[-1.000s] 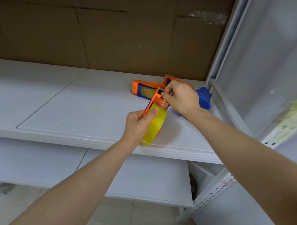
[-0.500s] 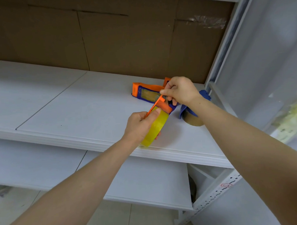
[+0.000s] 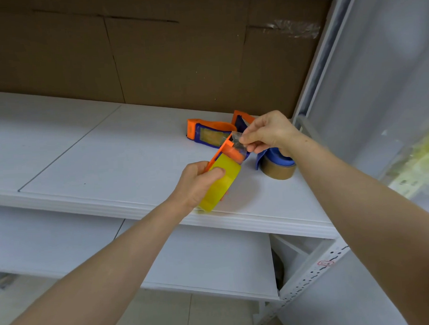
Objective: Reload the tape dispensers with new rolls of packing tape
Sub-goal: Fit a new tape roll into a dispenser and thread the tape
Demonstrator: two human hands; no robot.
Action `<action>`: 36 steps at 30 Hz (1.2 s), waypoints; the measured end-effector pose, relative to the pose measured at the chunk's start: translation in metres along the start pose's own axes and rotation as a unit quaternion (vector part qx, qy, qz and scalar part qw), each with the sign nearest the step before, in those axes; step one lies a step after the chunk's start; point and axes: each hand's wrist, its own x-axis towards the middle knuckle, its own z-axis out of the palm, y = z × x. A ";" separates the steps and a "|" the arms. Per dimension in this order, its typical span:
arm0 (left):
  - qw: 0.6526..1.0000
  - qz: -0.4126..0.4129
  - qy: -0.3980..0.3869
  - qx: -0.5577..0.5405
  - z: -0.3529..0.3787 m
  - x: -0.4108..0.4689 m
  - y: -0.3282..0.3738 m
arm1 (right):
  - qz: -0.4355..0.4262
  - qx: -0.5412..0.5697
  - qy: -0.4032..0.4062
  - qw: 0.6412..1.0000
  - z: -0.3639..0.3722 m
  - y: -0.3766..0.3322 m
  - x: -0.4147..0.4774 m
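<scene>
Over the upper shelf (image 3: 98, 167), head view, the only one I have.

Hard to make out:
- The orange dispenser (image 3: 226, 149) in hand shows only its front edge and roller end. Its frame runs down behind the yellow tape roll (image 3: 220, 184) and the left grip (image 3: 196, 182), so I cannot see how the roll is seated.
- The roll's lower edge sits at the shelf's front lip. Touching or just above it, I cannot tell.
- The loose tape end (image 3: 236, 138) is clear and crinkled, barely readable against the things behind it.

Grips:
- Left grip: fingers wrapped round roll and dispenser together, thumb lying across the yellow face.
- Right grip (image 3: 268, 133): thumb and forefinger pinched on the loose tape end, just beyond the dispenser's orange roller, other fingers curled under.
- The two grips are near each other, with the dispenser's front between them.

Behind, lying on the shelf:
- An orange-and-blue dispenser (image 3: 207, 133), its right end hidden by the held one.
- Another orange-framed dispenser (image 3: 239, 118), mostly covered by the right grip.
- A blue dispenser (image 3: 279, 159) over a brown tape roll (image 3: 277, 172), its top under the right wrist.

Surroundings:
- Cardboard backing (image 3: 155, 61) closes the rear.
- A lower shelf (image 3: 200, 261) shows beneath.
- A white perforated post (image 3: 312, 276) stands at the right corner.
- A cloudy plastic sheet (image 3: 389, 81) on the right blurs something yellowish-green behind it.
</scene>
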 end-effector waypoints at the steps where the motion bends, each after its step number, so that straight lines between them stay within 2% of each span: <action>1: 1.000 0.001 -0.001 -0.003 0.001 -0.001 0.001 | -0.001 -0.007 0.014 1.000 0.003 0.000 0.000; 4: 1.000 0.000 0.001 -0.019 0.001 -0.003 0.001 | -0.047 -0.034 0.054 0.997 0.011 0.002 0.000; 6: 0.999 -0.007 0.012 -0.032 -0.001 -0.003 0.002 | -0.066 -0.010 0.066 0.996 0.019 0.004 0.001; 11: 0.999 -0.022 0.035 -0.025 -0.005 -0.009 0.007 | -0.028 0.106 0.081 0.991 0.037 0.009 -0.003; 14: 0.992 -0.032 0.062 0.105 -0.012 -0.003 0.012 | -0.067 0.064 0.105 0.990 0.041 0.007 -0.005; 17: 0.961 -0.047 0.077 0.261 -0.016 0.007 0.025 | -0.085 -0.003 0.120 0.989 0.045 0.004 -0.005; 19: 0.953 -0.039 0.088 0.288 -0.015 0.014 0.037 | -0.104 -0.029 0.121 0.987 0.048 -0.001 -0.006; 24: 0.969 -0.022 0.030 0.246 -0.013 0.021 0.048 | -0.136 -0.074 0.127 0.980 0.055 -0.014 -0.012; 30: 0.960 0.013 0.083 0.267 -0.012 0.024 0.036 | -0.136 -0.128 0.136 0.973 0.057 -0.020 -0.019; 36: 0.970 -0.003 0.084 0.226 -0.013 0.027 0.034 | -0.130 -0.176 0.139 0.966 0.056 -0.023 -0.020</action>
